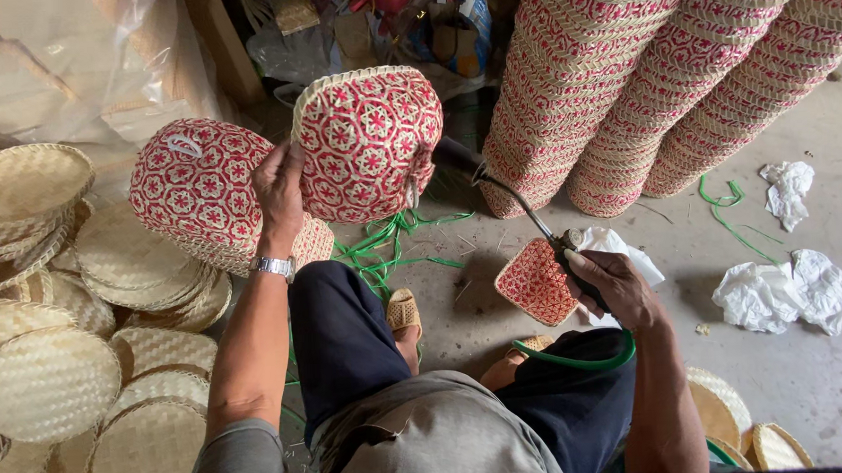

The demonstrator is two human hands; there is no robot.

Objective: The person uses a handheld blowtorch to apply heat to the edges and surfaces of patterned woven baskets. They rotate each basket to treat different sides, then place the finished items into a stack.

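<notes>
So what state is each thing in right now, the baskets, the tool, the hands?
Left hand: grips raised basket, bottom facing camera.
Right hand: holds spray tool with green hose.
Second red basket: upside down on plain lids.
Red lid: flat on floor.
Basket stacks: nested, leaning.

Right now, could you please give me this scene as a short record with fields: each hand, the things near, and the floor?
left hand: grip on the rim of a red-and-white woven basket, lifted, bottom toward the camera
right hand: grip on a spray gun with a green hose
under right hand: small red woven lid on the floor
left side: another red basket; plain woven trays
top right: stacks of red baskets
floor: crumpled white paper, green straps
</notes>
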